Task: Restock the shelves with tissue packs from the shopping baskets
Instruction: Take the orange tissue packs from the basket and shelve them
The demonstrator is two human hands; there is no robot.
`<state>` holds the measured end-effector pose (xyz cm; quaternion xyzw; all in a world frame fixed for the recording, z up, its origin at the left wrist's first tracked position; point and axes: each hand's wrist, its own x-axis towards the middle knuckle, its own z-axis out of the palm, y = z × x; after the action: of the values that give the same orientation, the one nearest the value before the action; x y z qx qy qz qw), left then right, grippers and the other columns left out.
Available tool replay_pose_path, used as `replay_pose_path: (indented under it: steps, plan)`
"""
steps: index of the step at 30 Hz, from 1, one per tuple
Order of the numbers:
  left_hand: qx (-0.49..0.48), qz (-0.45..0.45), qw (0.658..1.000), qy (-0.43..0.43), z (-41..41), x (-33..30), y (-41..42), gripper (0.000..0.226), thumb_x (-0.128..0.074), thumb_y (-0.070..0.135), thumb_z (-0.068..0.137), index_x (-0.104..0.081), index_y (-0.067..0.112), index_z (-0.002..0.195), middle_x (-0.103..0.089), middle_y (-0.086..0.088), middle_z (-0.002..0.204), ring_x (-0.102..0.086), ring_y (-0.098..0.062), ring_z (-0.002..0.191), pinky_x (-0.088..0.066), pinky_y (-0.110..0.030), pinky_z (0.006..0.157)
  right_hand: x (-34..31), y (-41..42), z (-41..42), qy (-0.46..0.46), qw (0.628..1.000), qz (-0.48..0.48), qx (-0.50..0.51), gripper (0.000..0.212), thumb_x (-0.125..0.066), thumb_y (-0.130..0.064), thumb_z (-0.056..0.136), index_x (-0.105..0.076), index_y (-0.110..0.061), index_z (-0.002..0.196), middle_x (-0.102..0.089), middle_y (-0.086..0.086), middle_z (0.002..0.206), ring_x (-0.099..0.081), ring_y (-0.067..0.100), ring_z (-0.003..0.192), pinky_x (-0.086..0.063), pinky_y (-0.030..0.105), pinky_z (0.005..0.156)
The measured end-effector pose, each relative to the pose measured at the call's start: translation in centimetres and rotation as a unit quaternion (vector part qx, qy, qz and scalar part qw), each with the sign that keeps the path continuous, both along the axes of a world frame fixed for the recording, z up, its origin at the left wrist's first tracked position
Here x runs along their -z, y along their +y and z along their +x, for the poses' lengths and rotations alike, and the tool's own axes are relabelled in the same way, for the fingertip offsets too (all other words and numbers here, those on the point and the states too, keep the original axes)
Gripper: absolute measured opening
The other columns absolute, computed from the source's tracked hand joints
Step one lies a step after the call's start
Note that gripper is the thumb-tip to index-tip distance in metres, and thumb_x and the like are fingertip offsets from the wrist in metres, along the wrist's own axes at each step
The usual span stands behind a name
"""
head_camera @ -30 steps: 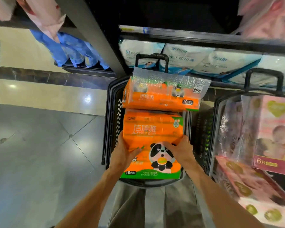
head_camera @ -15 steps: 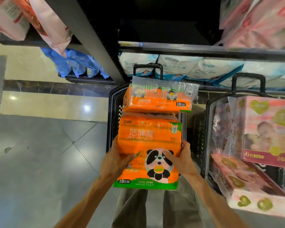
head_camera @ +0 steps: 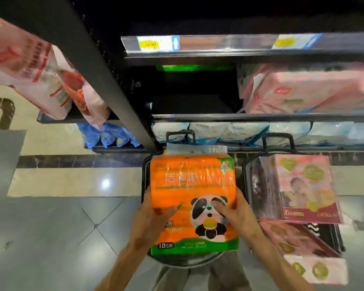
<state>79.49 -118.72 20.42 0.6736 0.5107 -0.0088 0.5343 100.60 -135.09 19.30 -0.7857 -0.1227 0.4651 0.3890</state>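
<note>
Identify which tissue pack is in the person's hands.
The orange panda-print pack, gripped by the left hand and right hand. The pink packs sit untouched in the right basket.

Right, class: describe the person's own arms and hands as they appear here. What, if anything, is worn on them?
Both forearms are bare: no sleeve reaches the part in view. The left hand and the right hand wear no gloves, and no watch, ring or bracelet shows on either. Below them, grey-green trousers are visible.

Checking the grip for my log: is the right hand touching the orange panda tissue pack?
Touching. The head view shows the right hand with fingers laid across the orange panda tissue pack.
</note>
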Motion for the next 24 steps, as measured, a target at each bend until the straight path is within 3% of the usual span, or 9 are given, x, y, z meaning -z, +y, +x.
replay_pose_path:
  steps: [2,4,8,11,15,17,19,22,24]
  plan:
    - [-0.004,0.009,0.999,-0.046,1.8,-2.3,0.8,0.064,-0.075,0.054,0.085,-0.031,0.062,0.131,-0.064,0.031,0.109,-0.069,0.004,0.09,-0.055,-0.02,0.074,-3.1,0.5,1.6,-0.023,0.999,0.033,0.005,0.053,-0.08,-0.034,0.086,-0.047,-0.045,0.126,-0.068,-0.018,0.112,-0.067,-0.008,0.092,-0.052,0.016,0.077]
    - [0.001,0.028,0.998,-0.063,3.9,-5.0,1.9,0.065,-0.074,0.06,0.081,-0.028,0.069,0.127,-0.061,0.035,0.109,-0.069,0.0,0.097,-0.055,-0.024,0.078,-5.9,1.1,3.5,-0.046,0.997,0.061,0.023,0.048,-0.079,-0.032,0.087,-0.047,-0.047,0.12,-0.069,-0.017,0.111,-0.067,-0.008,0.091,-0.051,0.015,0.072]
    - [0.023,0.107,0.987,-0.116,8.4,-10.2,3.6,0.079,-0.073,0.065,0.079,-0.024,0.063,0.141,-0.059,0.033,0.121,-0.066,-0.003,0.108,-0.057,-0.036,0.089,-12.1,1.8,7.1,-0.104,0.983,0.138,0.055,0.053,-0.078,-0.033,0.086,-0.049,-0.043,0.129,-0.071,-0.024,0.111,-0.066,-0.01,0.098,-0.052,0.009,0.072]
    - [0.028,0.168,0.973,-0.159,11.5,-14.5,4.2,0.079,-0.072,0.067,0.077,-0.021,0.07,0.137,-0.059,0.034,0.121,-0.065,-0.001,0.109,-0.059,-0.039,0.09,-17.2,1.9,9.6,-0.155,0.967,0.19,0.07,0.052,-0.077,-0.029,0.086,-0.051,-0.04,0.128,-0.071,-0.028,0.108,-0.068,-0.008,0.097,-0.051,0.007,0.073]
    - [0.023,0.23,0.953,-0.196,15.2,-19.7,4.7,0.096,-0.071,0.075,0.073,-0.016,0.057,0.15,-0.06,0.023,0.131,-0.065,-0.009,0.114,-0.058,-0.049,0.091,-22.5,2.0,12.8,-0.214,0.944,0.24,0.075,0.058,-0.076,-0.036,0.081,-0.049,-0.037,0.132,-0.071,-0.024,0.112,-0.069,-0.004,0.101,-0.055,0.014,0.078]
    - [0.017,0.254,0.941,-0.225,17.1,-22.0,5.0,0.097,-0.073,0.074,0.074,-0.017,0.056,0.151,-0.059,0.023,0.133,-0.063,-0.009,0.117,-0.056,-0.051,0.094,-24.7,2.2,14.5,-0.241,0.932,0.26,0.076,0.063,-0.076,-0.038,0.079,-0.047,-0.037,0.135,-0.069,-0.027,0.112,-0.066,-0.007,0.102,-0.052,0.008,0.077]
    - [0.014,0.271,0.928,-0.253,19.2,-23.9,5.3,0.096,-0.076,0.068,0.077,-0.02,0.053,0.152,-0.061,0.022,0.131,-0.064,-0.007,0.115,-0.057,-0.05,0.094,-26.4,2.5,16.5,-0.279,0.915,0.28,0.082,0.068,-0.078,-0.037,0.079,-0.045,-0.033,0.138,-0.068,-0.024,0.112,-0.066,-0.003,0.104,-0.051,0.01,0.08]
    - [0.008,0.293,0.912,-0.287,22.6,-25.4,6.0,0.098,-0.078,0.064,0.078,-0.021,0.046,0.156,-0.061,0.017,0.131,-0.066,-0.009,0.114,-0.059,-0.045,0.091,-28.2,2.9,19.6,-0.334,0.884,0.317,0.085,0.074,-0.08,-0.037,0.078,-0.042,-0.025,0.14,-0.065,-0.008,0.119,-0.066,0.008,0.104,-0.055,0.026,0.086]
    - [0.003,0.313,0.897,-0.312,24.7,-25.9,6.3,0.098,-0.08,0.059,0.079,-0.023,0.039,0.156,-0.061,0.017,0.129,-0.066,-0.007,0.113,-0.059,-0.042,0.091,-28.8,2.9,21.4,-0.347,0.869,0.341,0.089,0.077,-0.082,-0.028,0.077,-0.038,-0.022,0.14,-0.063,-0.014,0.12,-0.065,0.006,0.109,-0.056,0.024,0.088]
